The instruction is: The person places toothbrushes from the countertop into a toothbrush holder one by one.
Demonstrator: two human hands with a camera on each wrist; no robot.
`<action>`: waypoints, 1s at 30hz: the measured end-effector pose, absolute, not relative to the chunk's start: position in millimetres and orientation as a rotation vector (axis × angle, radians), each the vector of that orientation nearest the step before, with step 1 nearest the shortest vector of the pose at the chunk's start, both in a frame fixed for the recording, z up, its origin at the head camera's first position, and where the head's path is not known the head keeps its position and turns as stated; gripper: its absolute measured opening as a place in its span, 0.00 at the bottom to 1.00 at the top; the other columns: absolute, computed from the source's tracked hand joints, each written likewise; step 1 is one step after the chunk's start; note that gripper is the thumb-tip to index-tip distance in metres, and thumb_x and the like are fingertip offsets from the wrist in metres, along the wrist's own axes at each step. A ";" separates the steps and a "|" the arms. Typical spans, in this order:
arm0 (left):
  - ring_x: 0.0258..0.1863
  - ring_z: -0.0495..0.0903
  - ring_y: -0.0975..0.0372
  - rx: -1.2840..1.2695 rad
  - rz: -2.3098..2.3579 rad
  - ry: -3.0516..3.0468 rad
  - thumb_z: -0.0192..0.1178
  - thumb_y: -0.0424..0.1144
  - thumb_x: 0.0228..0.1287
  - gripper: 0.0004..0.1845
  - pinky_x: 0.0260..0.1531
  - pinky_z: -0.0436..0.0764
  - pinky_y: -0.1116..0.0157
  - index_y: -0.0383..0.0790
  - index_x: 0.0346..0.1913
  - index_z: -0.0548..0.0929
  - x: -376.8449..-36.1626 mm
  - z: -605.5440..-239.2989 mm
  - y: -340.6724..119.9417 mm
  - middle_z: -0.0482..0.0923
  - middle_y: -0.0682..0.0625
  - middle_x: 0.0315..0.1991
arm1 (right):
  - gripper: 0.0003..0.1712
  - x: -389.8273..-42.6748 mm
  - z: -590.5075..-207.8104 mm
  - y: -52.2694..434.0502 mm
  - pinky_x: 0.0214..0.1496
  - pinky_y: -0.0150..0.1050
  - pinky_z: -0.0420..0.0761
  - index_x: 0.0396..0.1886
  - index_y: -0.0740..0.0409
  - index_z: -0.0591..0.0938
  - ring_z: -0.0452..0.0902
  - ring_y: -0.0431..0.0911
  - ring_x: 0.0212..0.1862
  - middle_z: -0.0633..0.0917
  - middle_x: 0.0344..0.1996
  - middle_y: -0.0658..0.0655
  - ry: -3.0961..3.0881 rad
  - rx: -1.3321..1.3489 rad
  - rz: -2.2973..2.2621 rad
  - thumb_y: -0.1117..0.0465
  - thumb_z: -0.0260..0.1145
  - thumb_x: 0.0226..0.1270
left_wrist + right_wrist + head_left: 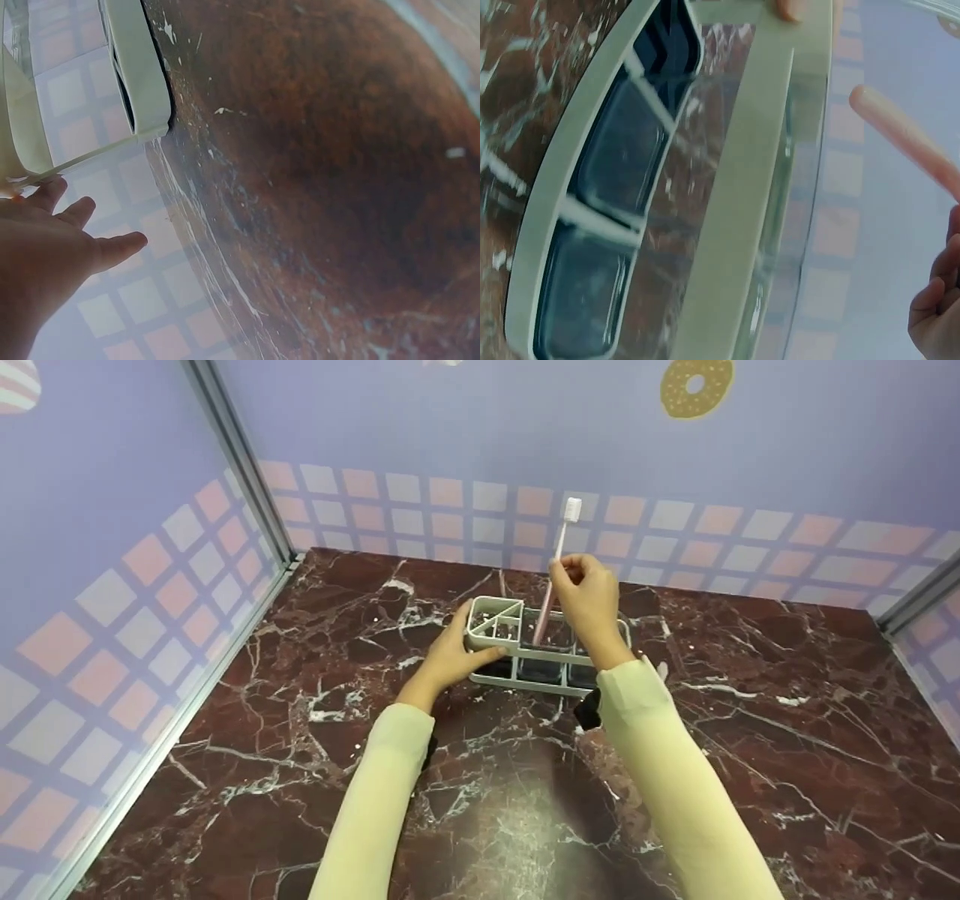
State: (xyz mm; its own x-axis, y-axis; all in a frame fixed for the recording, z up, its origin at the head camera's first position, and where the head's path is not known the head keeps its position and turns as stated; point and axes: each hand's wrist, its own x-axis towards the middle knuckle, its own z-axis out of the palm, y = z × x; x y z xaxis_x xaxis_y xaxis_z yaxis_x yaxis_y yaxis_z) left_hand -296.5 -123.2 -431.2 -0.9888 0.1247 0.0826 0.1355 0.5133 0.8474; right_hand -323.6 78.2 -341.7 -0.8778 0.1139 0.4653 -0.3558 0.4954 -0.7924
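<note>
My right hand [592, 592] pinches a toothbrush [561, 540] with a white covered head pointing up and a pink handle slanting down. In the head view the handle's lower end overlaps a middle compartment of a pale green two-tier toothbrush holder [540, 655]. The right wrist view shows that handle end [900, 135] close above the holder's clear upper compartments. My left hand [450, 660] holds the holder's left end, thumb across the front and fingers along the side. In the left wrist view the left fingers [82, 214] spread beside the holder's pale edge [146, 75].
The holder stands on a dark red marbled table [315, 810]. Dark, clear-walled compartments [622, 142] line its lower tier. Behind the table rises a lilac wall [450, 427] with pink and white squares; another panel [97, 585] borders the left side.
</note>
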 end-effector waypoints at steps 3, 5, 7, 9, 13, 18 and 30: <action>0.66 0.66 0.49 -0.250 -1.523 -2.715 0.71 0.54 0.53 0.55 0.67 0.63 0.51 0.48 0.77 0.47 -297.1 -430.9 -120.2 0.63 0.40 0.69 | 0.12 -324.9 -342.8 73.3 0.29 0.26 0.68 0.33 0.65 0.84 0.68 0.35 0.24 0.81 0.22 0.53 -2.234 0.171 1.379 0.59 0.63 0.65; 0.65 0.67 0.49 -0.261 -1.522 -2.704 0.71 0.54 0.52 0.55 0.66 0.63 0.51 0.48 0.77 0.48 -297.4 -431.3 -119.1 0.64 0.40 0.68 | 0.12 -325.7 -343.3 70.3 0.30 0.26 0.68 0.33 0.65 0.84 0.69 0.35 0.24 0.81 0.22 0.53 -2.214 0.159 1.389 0.59 0.63 0.65; 0.65 0.67 0.49 -0.267 -1.515 -2.695 0.72 0.54 0.52 0.55 0.66 0.63 0.51 0.47 0.77 0.49 -298.4 -433.1 -118.8 0.65 0.40 0.68 | 0.12 -326.5 -343.5 66.5 0.30 0.26 0.68 0.34 0.66 0.83 0.69 0.36 0.25 0.81 0.23 0.54 -2.192 0.164 1.407 0.59 0.63 0.66; 0.65 0.67 0.49 -0.266 -1.516 -2.694 0.72 0.54 0.52 0.56 0.66 0.63 0.51 0.48 0.77 0.48 -298.7 -433.8 -118.7 0.64 0.40 0.69 | 0.12 -327.1 -343.8 62.4 0.30 0.26 0.68 0.35 0.67 0.83 0.69 0.36 0.26 0.81 0.24 0.55 -2.182 0.178 1.423 0.60 0.63 0.67; 0.65 0.67 0.48 -0.260 -1.508 -2.705 0.71 0.55 0.52 0.56 0.66 0.63 0.51 0.49 0.77 0.48 -298.5 -433.4 -118.7 0.63 0.40 0.69 | 0.12 -328.3 -346.4 54.7 0.29 0.27 0.70 0.36 0.67 0.82 0.72 0.40 0.26 0.83 0.26 0.57 -2.183 0.254 1.389 0.60 0.63 0.67; 0.64 0.68 0.48 -0.253 -1.516 -2.703 0.71 0.55 0.53 0.55 0.65 0.64 0.50 0.50 0.77 0.48 -297.1 -433.1 -118.3 0.64 0.39 0.69 | 0.12 -328.5 -357.4 48.5 0.32 0.33 0.74 0.36 0.67 0.83 0.76 0.47 0.28 0.85 0.28 0.60 -2.241 0.361 1.257 0.60 0.63 0.67; 0.66 0.66 0.48 -0.237 -1.520 -2.705 0.69 0.56 0.55 0.53 0.65 0.63 0.49 0.51 0.77 0.48 -295.9 -437.3 -122.9 0.62 0.42 0.71 | 0.11 -322.9 -388.7 40.5 0.36 0.42 0.75 0.35 0.64 0.83 0.76 0.51 0.31 0.83 0.28 0.59 -2.388 0.463 1.113 0.59 0.64 0.65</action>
State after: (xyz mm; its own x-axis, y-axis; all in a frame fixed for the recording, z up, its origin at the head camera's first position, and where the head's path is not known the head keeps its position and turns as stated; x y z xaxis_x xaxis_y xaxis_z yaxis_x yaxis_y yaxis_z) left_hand -295.9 -122.9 -437.3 -0.9880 0.1176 0.1004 0.1468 0.5111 0.8469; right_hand -322.9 40.5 -388.7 -0.8363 -0.1053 0.5381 -0.4799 0.6153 -0.6254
